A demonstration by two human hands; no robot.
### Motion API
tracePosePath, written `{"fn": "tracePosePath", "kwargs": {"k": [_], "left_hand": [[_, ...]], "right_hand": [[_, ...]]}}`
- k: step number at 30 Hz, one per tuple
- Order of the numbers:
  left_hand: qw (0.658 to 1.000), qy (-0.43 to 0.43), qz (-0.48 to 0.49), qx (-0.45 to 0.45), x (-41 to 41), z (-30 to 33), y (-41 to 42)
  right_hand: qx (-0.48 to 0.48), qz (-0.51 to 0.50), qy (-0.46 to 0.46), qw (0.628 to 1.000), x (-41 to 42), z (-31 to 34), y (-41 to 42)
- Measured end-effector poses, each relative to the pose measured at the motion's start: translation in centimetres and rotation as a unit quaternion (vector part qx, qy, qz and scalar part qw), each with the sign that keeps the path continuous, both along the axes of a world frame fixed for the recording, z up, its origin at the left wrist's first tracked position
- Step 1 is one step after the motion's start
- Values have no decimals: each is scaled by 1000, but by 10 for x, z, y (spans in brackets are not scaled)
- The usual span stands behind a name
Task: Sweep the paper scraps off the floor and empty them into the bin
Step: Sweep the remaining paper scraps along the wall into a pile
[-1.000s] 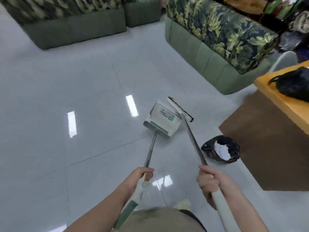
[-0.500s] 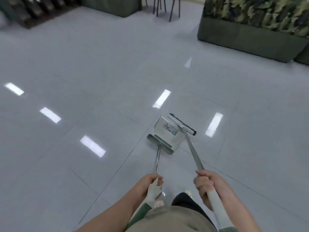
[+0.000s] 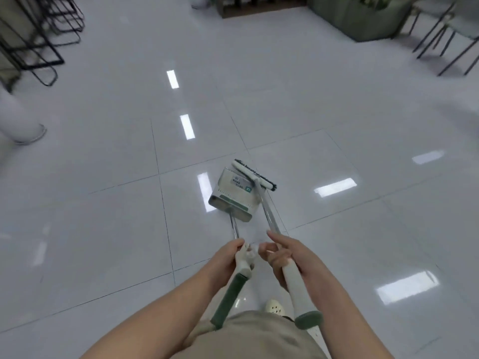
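Observation:
My left hand (image 3: pixel 228 257) grips the white-and-green handle of a long-handled dustpan (image 3: pixel 234 194), a pale grey pan with green trim held low over the tiled floor ahead of me. My right hand (image 3: pixel 287 257) holds the white handle of a broom (image 3: pixel 255 174), index finger stretched along its metal shaft. The broom's dark-bristled head lies against the pan's far edge. No paper scraps and no bin are in view.
Glossy grey floor tiles (image 3: pixel 103 216) stretch all around. Black wire-frame chairs (image 3: pixel 39 35) stand at the far left, chair legs (image 3: pixel 445 42) at the far right, a green sofa base (image 3: pixel 363 19) at the back. Another person's leg and shoe (image 3: pixel 23 125) is at the left edge.
The view has swung round: the sofas, the orange table and the black bin bag have gone out of sight. Both hands have come closer together on the handles, broom still against the pan.

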State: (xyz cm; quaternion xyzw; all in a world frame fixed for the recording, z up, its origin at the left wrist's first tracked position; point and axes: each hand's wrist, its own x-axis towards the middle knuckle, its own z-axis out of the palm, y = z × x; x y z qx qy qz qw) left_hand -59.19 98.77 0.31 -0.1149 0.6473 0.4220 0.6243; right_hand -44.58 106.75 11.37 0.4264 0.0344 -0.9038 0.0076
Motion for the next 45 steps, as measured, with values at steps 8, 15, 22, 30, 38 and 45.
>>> {"fn": "tracePosePath", "kwargs": {"k": [8, 15, 22, 30, 38, 45], "left_hand": [[987, -3, 125, 103, -64, 1, 78], [959, -43, 202, 192, -165, 5, 153], [969, 179, -8, 173, -329, 18, 244], [980, 67, -53, 182, -501, 110, 300], [923, 285, -256, 17, -652, 139, 439], [949, 302, -87, -16, -785, 145, 545]], "right_hand": [[155, 161, -37, 974, -79, 12, 97], [99, 139, -14, 985, -197, 8, 167], [42, 78, -21, 996, -358, 27, 261], [108, 47, -73, 990, -534, 49, 348], [211, 153, -84, 962, -710, 15, 466], [221, 232, -58, 946, -877, 24, 589]]}}
